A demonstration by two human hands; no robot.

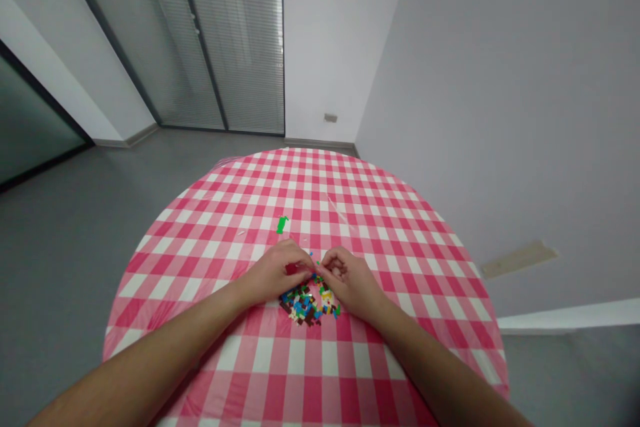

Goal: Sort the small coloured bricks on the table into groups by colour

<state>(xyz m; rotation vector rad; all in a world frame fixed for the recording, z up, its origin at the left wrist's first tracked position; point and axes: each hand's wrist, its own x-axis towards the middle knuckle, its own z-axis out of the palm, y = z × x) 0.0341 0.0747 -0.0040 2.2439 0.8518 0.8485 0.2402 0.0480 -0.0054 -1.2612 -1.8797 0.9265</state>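
Note:
A pile of small building bricks (305, 307) in blue, brown, white, green and yellow lies on the checkered tablecloth. Over the far side of this pile, my left hand (283, 270) pinches with thumb and forefinger. My right hand (350, 280) meets it there, its thumb and forefinger closed and the other fingers curled. Between the fingertips there seems to be something tiny, blue or green, too small to name. Beyond my left hand lies a flat bright green piece (281, 225) with a small bent end.
The round table carries a red-and-white checkered tablecloth (320, 187). A small white scrap (242, 233) lies left of the green piece. A grey wall (500, 113) rises on the right, and glass panels with blinds (235, 40) stand behind the table.

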